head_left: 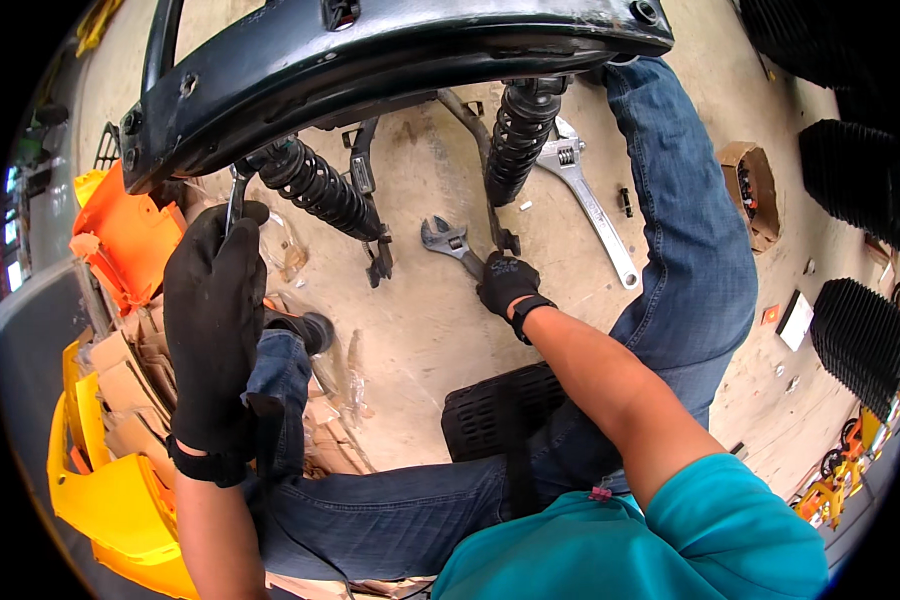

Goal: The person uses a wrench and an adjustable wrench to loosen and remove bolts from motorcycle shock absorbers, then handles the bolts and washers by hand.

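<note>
Black-gloved, the left hand (210, 320) is nearest, its fingers closed on a slim silver tool (234, 195) held up to the underside of the curved black frame (400, 60), beside a coil-spring shock absorber (322, 190). Farther down, the right hand (506, 282) has its fingers wrapped around the handle of an adjustable wrench (446, 240) over the pale floor (400, 340). Beyond, a larger silver wrench (593, 212) lies near the denim-clad right leg (695, 220).

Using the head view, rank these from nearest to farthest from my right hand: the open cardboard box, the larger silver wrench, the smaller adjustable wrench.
1. Smaller adjustable wrench: in the right hand.
2. Larger silver wrench: to the hand's right, before the right leg.
3. Open cardboard box: farther right, beyond that leg.
</note>
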{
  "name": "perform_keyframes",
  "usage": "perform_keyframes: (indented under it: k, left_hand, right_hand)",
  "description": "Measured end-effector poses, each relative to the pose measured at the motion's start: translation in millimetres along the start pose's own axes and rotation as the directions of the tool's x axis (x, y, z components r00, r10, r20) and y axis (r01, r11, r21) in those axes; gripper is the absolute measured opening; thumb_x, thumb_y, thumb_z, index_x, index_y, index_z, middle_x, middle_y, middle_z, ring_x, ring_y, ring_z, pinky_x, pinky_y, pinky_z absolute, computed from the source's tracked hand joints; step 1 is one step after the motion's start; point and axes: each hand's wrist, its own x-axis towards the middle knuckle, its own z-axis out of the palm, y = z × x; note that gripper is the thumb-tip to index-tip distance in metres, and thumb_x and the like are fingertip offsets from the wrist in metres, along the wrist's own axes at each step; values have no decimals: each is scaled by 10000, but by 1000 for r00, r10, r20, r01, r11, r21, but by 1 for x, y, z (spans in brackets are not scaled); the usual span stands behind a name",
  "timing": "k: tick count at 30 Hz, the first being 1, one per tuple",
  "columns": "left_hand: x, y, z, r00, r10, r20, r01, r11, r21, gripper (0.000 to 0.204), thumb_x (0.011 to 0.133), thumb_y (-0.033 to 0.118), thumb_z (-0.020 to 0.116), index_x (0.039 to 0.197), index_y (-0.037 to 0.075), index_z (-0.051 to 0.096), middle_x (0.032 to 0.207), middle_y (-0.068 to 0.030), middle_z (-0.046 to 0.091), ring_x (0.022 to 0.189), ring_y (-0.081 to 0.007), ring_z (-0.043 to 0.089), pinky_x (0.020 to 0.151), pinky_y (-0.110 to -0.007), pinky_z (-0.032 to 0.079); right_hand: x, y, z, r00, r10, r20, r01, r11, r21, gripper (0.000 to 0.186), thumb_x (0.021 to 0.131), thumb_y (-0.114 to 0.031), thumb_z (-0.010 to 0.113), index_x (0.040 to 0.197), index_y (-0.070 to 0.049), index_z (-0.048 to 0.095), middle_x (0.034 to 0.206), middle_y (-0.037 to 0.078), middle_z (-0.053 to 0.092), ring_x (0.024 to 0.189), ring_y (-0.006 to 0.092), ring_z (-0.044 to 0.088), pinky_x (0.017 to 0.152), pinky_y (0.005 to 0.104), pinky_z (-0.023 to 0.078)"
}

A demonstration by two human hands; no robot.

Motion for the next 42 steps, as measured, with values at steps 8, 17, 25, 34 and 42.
perform_keyframes:
  k: [8,17,25,34,42]
  left_hand:
    - [2,1,7,949,301,-98,-265,923,278,190,976,153,557,1024,6,668,670,24,497,582,-53,426,527,-230,325]
    - [3,2,7,972,-235,3,220,909,-355,207,978,193,579,1006,-9,614,660,56,452,566,-28,379,505,-212,286]
    - [2,2,5,980,-199,-11,186,933,-308,230,962,207,569,808,37,564,599,21,481,518,-57,431,499,-251,354]
    - [4,-1,6,983,-176,-46,163,965,-205,231,965,208,566,817,31,569,599,14,483,521,-68,436,503,-263,358]
    - [2,1,6,976,-218,-1,207,926,-315,204,974,187,577,1010,-11,614,663,51,453,568,-34,384,503,-219,290]
  right_hand:
    - [3,6,14,992,-39,-118,44,998,35,285,852,-216,609,1086,-56,643,999,173,726,931,326,716,779,454,573]
    - [-6,-4,-10,997,26,67,-25,1000,-19,552,824,-408,730,1183,-24,562,1106,205,694,1062,357,672,889,446,530]
    - [-8,-5,-13,999,2,50,0,1000,-29,546,834,-387,725,1200,-16,561,1069,207,705,1029,358,684,857,455,545]
    - [-6,-3,-8,1000,-8,29,8,1000,-22,546,823,-394,734,1174,-17,552,1045,214,707,1008,368,687,853,455,541]
    - [-9,-5,-13,999,-7,40,9,999,-35,518,842,-364,720,1193,-5,593,1097,188,708,1032,339,693,839,444,561]
